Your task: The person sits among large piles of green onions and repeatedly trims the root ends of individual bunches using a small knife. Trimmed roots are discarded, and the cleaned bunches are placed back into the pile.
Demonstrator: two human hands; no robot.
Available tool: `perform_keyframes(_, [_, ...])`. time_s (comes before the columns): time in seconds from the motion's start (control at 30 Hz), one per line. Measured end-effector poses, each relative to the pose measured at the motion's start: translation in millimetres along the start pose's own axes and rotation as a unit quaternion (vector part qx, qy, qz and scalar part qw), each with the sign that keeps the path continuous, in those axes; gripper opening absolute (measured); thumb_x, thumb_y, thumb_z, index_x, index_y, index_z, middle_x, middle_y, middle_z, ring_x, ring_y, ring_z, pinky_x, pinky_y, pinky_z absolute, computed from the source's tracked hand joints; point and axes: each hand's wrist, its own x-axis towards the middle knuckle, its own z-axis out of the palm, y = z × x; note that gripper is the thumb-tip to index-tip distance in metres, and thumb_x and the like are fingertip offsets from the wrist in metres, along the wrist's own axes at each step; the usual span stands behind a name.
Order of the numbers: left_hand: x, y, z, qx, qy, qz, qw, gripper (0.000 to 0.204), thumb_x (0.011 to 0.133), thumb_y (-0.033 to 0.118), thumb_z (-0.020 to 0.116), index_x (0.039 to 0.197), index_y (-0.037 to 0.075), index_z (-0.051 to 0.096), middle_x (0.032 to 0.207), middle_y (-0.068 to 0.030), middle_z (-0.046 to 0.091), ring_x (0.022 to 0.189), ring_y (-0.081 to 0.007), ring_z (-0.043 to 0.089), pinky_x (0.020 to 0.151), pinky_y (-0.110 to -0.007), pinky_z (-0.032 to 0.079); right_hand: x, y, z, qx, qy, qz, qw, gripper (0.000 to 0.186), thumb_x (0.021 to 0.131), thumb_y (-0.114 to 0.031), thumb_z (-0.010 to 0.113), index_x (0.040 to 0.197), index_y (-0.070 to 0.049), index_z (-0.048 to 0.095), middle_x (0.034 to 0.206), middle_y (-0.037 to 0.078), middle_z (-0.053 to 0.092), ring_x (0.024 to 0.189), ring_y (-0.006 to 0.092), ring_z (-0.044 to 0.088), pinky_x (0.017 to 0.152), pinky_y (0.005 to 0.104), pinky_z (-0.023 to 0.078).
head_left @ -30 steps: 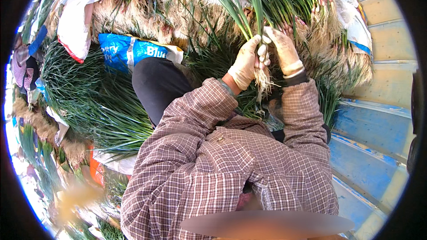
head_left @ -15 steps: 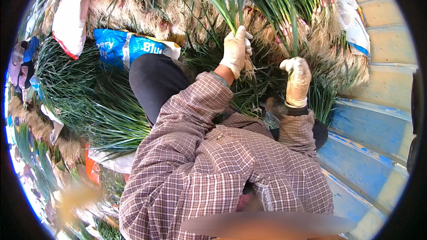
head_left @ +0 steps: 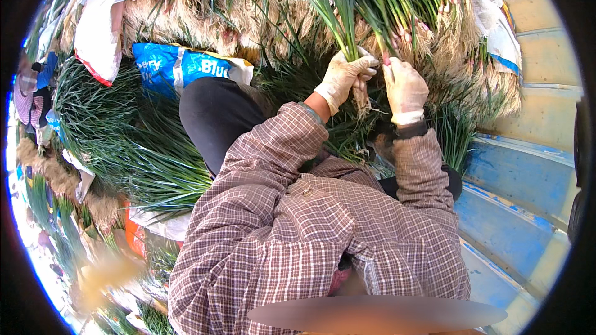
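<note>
Head view: the person bends over a great heap of green onions (head_left: 397, 0), and both gloved hands work at about 12 o'clock of the picture. The left hand (head_left: 343, 77) is closed around a small bunch of green onions (head_left: 338, 6); its fingers wrap the stalks just above the roots, and the pale roots (head_left: 360, 96) hang down below the fist. The green leaves of this bunch go up toward 12 o'clock. The right hand (head_left: 405, 87) is just beside the left one, at its 3 o'clock side. Its fingers are bent and lie against a stalk with a reddish base (head_left: 386, 56), but I cannot tell if they really pinch it or only touch it.

As I judge it, the step in hand is gathering: single stalks are picked from the heap and joined to the bunch in the left fist. The next move, I think, calls for the right hand to bring its stalk across to the left fist with the root ends level, while the left fingers loosen only a little, so that the bunch does not slip.

At 10 o'clock a blue plastic bag (head_left: 186, 65) lies on more onions, and at 3 o'clock there are blue and yellow painted boards (head_left: 528, 167).
</note>
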Motion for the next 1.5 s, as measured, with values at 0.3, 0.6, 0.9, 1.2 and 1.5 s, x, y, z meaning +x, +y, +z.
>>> perform_keyframes(0.3, [-6.9,16.2,6.9,-0.025,-0.002,0.071,0.997,0.005,0.087,-0.001,0.059,0.088,0.001,0.055,0.079,-0.0101,0.063,0.063,-0.0149,0.06,0.059,-0.026,0.051,1.9,28.7,-23.1,0.047,0.111,0.025,0.992,0.025,0.09,-0.024,0.062,0.113,-0.015,0.065,0.089,0.006,0.069,0.076,0.0224,0.066,0.067,0.0354,0.054])
perform_keyframes(0.6, [-15.7,17.5,10.4,-0.047,-0.044,0.049,0.997,0.009,0.089,-0.001,0.056,0.097,-0.002,0.058,0.08,-0.0088,0.063,0.064,-0.0151,0.058,0.059,-0.025,0.049,32.1,-13.5,-5.5,0.664,-0.148,0.118,0.724,0.028,0.092,-0.029,0.064,0.09,-0.001,0.069,0.065,0.0,0.062,0.053,0.005,0.053,0.048,0.0221,0.042])
perform_keyframes(0.9, [-12.8,0.0,8.3,-0.053,-0.029,0.04,0.997,0.014,0.083,0.0,0.064,0.096,0.001,0.057,0.074,-0.0069,0.065,0.056,-0.0127,0.06,0.047,-0.022,0.047,35.7,-13.1,21.1,0.782,-0.214,0.297,0.504,0.023,0.091,-0.023,0.063,0.1,-0.002,0.067,0.08,0.002,0.066,0.062,0.0088,0.058,0.053,0.0235,0.045])
perform_keyframes(1.2, [-16.7,-1.4,16.4,-0.097,-0.047,0.027,0.994,0.009,0.091,0.009,0.056,0.094,0.0,0.058,0.078,-0.01,0.065,0.056,-0.0143,0.057,0.054,-0.024,0.049,34.9,-2.4,8.3,0.704,-0.222,0.309,0.599,0.018,0.092,-0.013,0.062,0.105,-0.001,0.065,0.087,0.006,0.069,0.068,0.0094,0.061,0.057,0.0203,0.048])
perform_keyframes(1.5, [0.7,3.2,-15.1,-0.092,0.024,0.018,0.995,0.006,0.092,0.012,0.058,0.092,0.006,0.056,0.073,-0.0018,0.06,0.062,-0.0109,0.056,0.055,-0.026,0.049,-50.7,57.0,-10.9,0.704,-0.275,0.227,0.614,0.022,0.093,-0.021,0.062,0.105,-0.004,0.065,0.092,0.004,0.067,0.08,0.0111,0.06,0.072,0.0253,0.049])
